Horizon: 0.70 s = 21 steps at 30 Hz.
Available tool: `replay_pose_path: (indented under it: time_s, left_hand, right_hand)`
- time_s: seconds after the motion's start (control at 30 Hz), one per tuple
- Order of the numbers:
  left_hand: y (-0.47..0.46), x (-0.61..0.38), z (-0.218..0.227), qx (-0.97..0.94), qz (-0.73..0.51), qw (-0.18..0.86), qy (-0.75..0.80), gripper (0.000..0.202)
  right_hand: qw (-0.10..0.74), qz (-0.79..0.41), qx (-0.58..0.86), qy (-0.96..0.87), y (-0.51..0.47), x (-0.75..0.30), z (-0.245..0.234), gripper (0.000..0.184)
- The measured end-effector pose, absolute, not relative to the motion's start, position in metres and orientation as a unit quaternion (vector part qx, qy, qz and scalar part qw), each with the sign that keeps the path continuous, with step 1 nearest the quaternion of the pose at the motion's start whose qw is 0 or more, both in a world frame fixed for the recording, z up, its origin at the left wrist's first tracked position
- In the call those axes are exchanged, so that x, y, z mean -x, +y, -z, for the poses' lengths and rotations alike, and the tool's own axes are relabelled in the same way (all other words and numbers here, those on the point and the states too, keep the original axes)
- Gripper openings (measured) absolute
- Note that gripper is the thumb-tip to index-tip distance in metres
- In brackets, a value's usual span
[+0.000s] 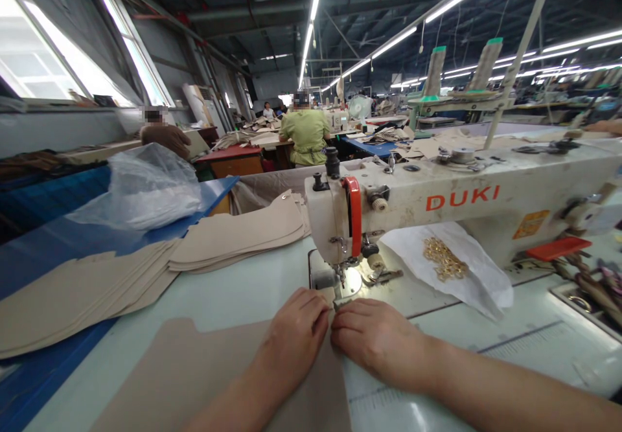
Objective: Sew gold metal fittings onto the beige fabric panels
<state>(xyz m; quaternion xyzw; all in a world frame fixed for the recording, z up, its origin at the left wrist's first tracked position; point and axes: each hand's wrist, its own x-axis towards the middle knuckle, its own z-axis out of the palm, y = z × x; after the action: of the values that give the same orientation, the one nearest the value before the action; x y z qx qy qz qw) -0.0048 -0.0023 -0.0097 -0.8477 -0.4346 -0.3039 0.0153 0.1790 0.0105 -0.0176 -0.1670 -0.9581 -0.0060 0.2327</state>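
A flat beige fabric piece lies on the pale green table in front of me. My left hand rests on its far edge with fingers curled, pinching the cloth. My right hand sits beside it, fingers bent and pressed onto the same edge, fingertips almost touching the left hand. Both hands are just in front of the presser foot of a white DUKI sewing machine. What lies under the fingertips is hidden.
Stacks of cut beige pieces lie to the left, partly on a blue table with a clear plastic bag. White paper with small gold rings lies under the machine arm. People work at tables further back.
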Motion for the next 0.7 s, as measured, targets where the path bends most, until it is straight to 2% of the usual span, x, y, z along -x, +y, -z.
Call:
replay_pose_path:
  time_s: [0.7]
  left_hand:
    - [-0.0018, 0.0061, 0.0123, 0.847, 0.299, -0.011, -0.440, 0.018]
  right_hand:
    - [0.234, 0.023, 0.202, -0.951, 0.0099, -0.1772, 0.0127, 0.011]
